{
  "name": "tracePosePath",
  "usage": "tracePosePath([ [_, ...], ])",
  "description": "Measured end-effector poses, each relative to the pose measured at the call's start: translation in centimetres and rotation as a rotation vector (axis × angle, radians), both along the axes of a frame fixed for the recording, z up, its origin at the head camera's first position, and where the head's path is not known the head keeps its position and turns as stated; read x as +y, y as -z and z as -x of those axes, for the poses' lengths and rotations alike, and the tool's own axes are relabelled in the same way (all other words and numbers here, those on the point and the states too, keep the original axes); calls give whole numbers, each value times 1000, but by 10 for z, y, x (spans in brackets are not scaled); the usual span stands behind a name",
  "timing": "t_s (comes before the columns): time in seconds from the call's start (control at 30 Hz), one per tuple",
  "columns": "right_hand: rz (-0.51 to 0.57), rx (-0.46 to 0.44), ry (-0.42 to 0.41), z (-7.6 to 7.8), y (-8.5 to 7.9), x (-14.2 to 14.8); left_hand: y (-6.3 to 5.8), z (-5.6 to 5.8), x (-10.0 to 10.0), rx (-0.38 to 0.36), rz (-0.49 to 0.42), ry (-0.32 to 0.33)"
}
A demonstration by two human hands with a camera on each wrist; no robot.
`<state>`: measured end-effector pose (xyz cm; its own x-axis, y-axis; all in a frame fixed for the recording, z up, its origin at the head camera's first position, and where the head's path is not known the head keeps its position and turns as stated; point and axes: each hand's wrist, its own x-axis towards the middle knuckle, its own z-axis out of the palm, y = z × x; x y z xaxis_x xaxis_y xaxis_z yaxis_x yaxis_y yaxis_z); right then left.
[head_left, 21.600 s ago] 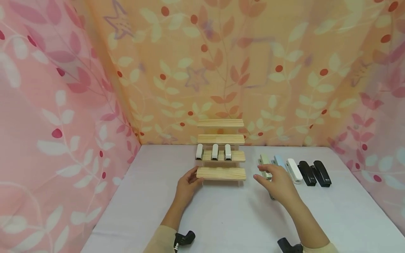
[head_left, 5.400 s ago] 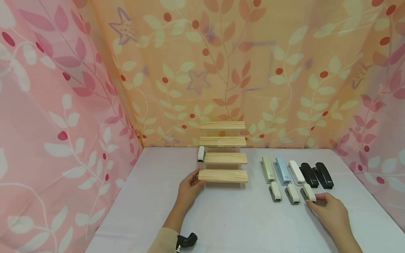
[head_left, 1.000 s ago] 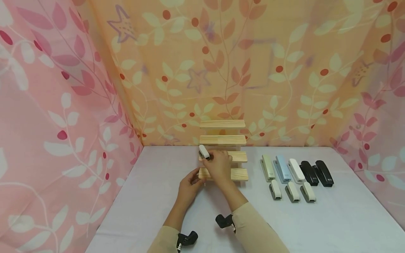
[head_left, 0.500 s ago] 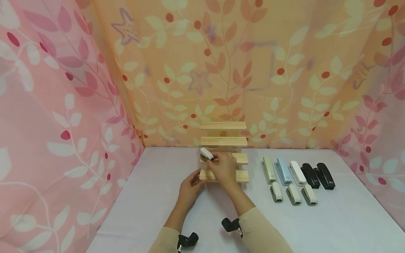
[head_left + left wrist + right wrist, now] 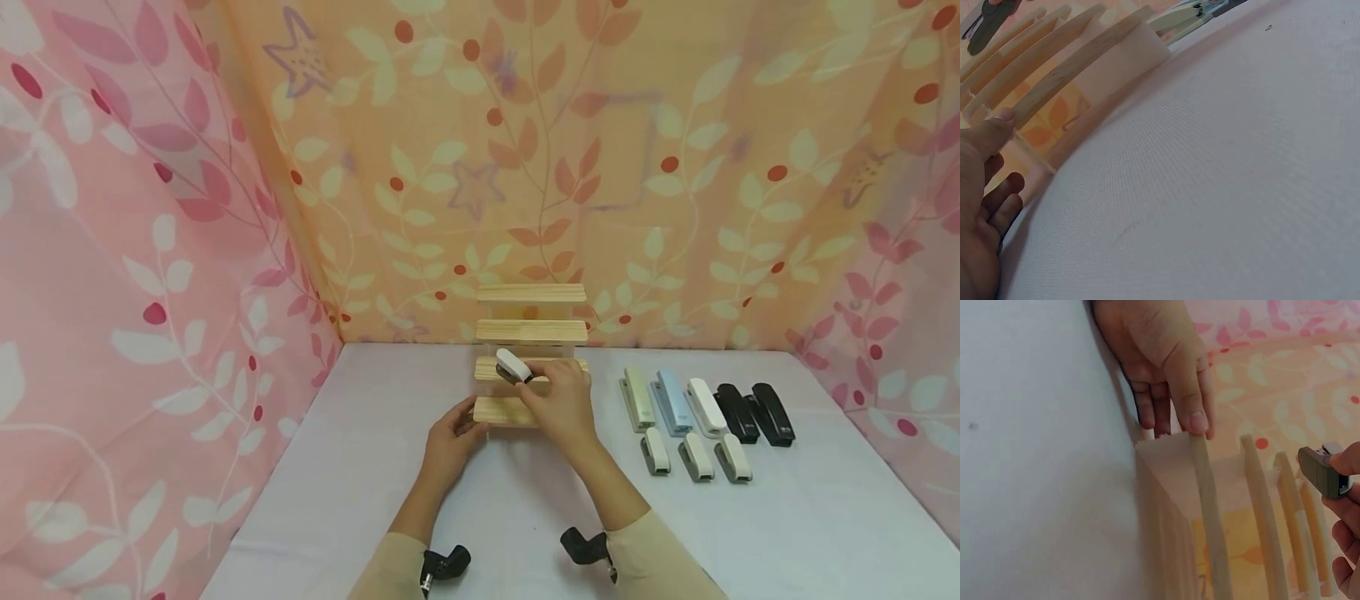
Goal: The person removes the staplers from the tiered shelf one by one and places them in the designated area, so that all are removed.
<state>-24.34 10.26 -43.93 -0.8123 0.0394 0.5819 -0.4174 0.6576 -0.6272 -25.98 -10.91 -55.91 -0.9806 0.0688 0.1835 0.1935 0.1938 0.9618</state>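
A tiered wooden shelf rack [image 5: 531, 331] stands at the middle of the table's far side. My left hand [image 5: 448, 448] grips the left end of its lowest board, the thumb on the board's front edge in the left wrist view. In front of the third board from the top, my right hand [image 5: 562, 407] pinches a small white stapler [image 5: 513, 365] with a dark grey-green underside. The stapler is tilted and held clear of the boards, as the right wrist view shows its grey body [image 5: 1320, 474] between thumb and fingers. No stapler stands on the visible parts of the boards.
Right of the rack lie a pale green stapler [image 5: 637, 400], a light blue stapler [image 5: 672, 403], a white stapler [image 5: 706, 407] and two black staplers [image 5: 772, 414]. Three small white staplers [image 5: 697, 459] lie before them. A floral curtain [image 5: 420, 167] hangs behind the table [image 5: 360, 467].
Earlier, three small staplers stood on the rack, then one; now none shows there. Within the last second my right hand lifted that last one off, moving right. My left hand stayed put.
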Motion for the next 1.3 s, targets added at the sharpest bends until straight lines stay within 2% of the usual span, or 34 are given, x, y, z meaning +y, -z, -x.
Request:
tracePosePath([
  [0.33,-4,55,29,-26,-15,45,-2,-2,0,-1,13,-7],
  [0.63,4,96,78,-45,-16,90,-1,-2,0,-9,-2,-1],
  [0.93,11,61,204,-69,-21,136,0,-2,1,-16,-11,10],
  [1.3,15,91,349,-89,-20,191,-1,-2,0,-9,-19,13],
])
